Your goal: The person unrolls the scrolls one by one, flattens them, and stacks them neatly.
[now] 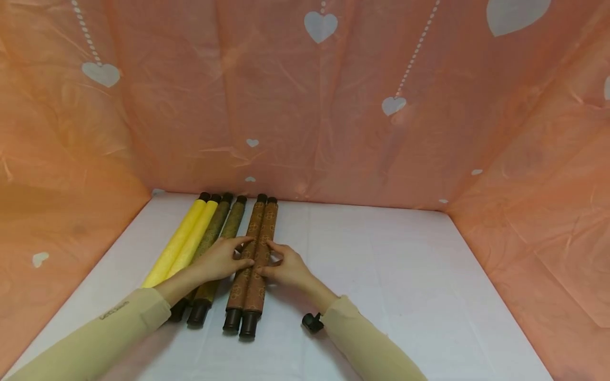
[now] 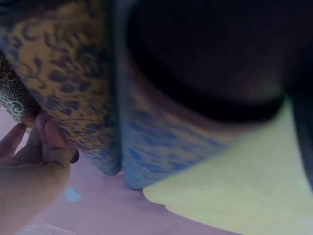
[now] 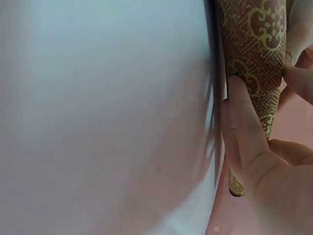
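Note:
Two brown patterned scrolls with dark end knobs lie side by side on the white surface. My left hand (image 1: 221, 259) holds the left brown scroll (image 1: 239, 290) near its middle, thumb and forefinger on it. On the other side, my right hand (image 1: 288, 270) pinches the right brown scroll (image 1: 255, 296) between thumb and fingers. The right wrist view shows these fingers (image 3: 247, 117) along the gold-patterned brown scroll (image 3: 259, 63), with left fingertips touching its far side. Left of them lie two green patterned scrolls (image 1: 233, 219), partly hidden by my left arm.
Two yellow scrolls (image 1: 178, 241) lie at the far left, beside the green ones. The white tabletop (image 1: 381, 275) stretches to the right. Orange sheeting with white hearts (image 1: 305, 106) walls the back and both sides. A small black device (image 1: 313, 323) sits at my right wrist.

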`<state>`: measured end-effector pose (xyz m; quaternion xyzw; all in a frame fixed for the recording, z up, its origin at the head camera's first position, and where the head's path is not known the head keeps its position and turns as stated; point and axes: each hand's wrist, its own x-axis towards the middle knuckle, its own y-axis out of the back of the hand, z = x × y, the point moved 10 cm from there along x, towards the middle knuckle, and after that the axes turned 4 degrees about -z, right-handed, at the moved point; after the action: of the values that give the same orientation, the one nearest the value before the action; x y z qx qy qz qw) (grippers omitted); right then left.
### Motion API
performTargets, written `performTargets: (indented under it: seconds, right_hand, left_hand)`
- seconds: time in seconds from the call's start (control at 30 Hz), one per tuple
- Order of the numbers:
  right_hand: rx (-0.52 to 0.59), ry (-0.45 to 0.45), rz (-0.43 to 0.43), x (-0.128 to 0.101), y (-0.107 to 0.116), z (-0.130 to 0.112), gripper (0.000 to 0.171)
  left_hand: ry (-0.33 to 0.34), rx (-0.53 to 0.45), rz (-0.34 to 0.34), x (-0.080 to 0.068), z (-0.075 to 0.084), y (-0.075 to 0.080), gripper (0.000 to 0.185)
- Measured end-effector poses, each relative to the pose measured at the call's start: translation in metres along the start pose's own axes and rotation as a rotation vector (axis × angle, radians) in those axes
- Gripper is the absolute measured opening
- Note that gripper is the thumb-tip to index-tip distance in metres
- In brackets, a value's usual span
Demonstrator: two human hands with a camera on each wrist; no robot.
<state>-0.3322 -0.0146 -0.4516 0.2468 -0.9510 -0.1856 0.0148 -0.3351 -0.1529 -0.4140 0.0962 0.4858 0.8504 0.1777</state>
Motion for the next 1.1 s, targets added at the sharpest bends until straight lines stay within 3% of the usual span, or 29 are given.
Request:
performTargets:
  seconds: [0.37,0.7,0.9,1.1]
  right_hand:
    - [0.077,0.029,-0.032,-0.028,0.031,-0.002,0.084]
    - [0.085,0.02,-0.028,-0.06,0.062,0.01,0.082]
    - [0.031,-0.001,-0.002,-0.077,0.078,0.025,0.081]
    - [-0.01,0.001,0.032,-0.086,0.096,0.037,0.082]
  left_hand:
    - [0.019,-0.131,-0.015,0.001,0.036,-0.012,0.064]
    - [0.044,-0.398,-0.01,0.0,0.064,-0.04,0.067]
    - [0.061,-0.458,0.047,0.007,0.074,-0.062,0.071]
    - [0.014,-0.457,0.037,0.024,0.087,-0.076,0.07]
